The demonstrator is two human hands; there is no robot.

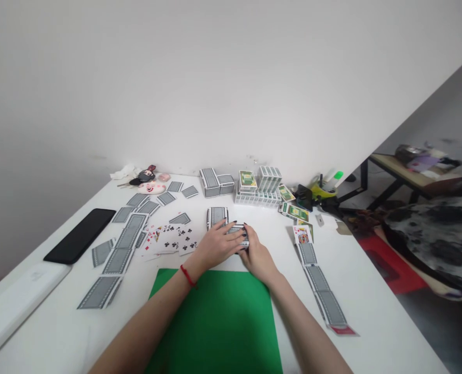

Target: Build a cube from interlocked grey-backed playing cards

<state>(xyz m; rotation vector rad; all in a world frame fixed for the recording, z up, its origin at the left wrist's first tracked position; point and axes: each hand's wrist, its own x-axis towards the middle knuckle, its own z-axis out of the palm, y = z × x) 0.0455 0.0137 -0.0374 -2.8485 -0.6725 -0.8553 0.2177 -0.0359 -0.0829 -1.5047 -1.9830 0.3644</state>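
Both of my hands meet over a small stack of grey-backed playing cards just beyond a green mat. My left hand, with a red string at the wrist, curls its fingers over the stack from the left. From the right, my right hand grips the same stack. A second grey-backed pile lies just behind the hands. Face-up cards are fanned out to the left.
Rows of face-down cards run down the left, another row down the right. Card boxes and decks stand at the back. A black phone and a white flat object lie far left. Beyond the table's right edge, clutter covers the floor.
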